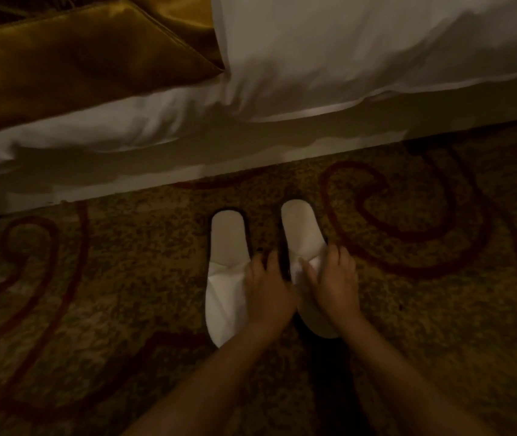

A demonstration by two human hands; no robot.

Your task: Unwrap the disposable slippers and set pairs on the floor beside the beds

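Observation:
Two white disposable slippers lie side by side on the patterned carpet, heels toward the bed. The left slipper [227,262] lies flat with its toe cover nearest me. My left hand [268,291] rests between the two slippers, fingers apart, touching the left slipper's inner edge. My right hand [334,283] lies on the toe cover of the right slipper [302,231], fingers spread over it. Neither hand closes around a slipper. No wrapper is in view.
The bed's white skirt [156,171] runs across the frame just beyond the slippers. A white duvet [361,58] hangs over it, with a gold satin runner [77,58] at upper left. Brown carpet with dark red swirls [408,215] spreads on both sides.

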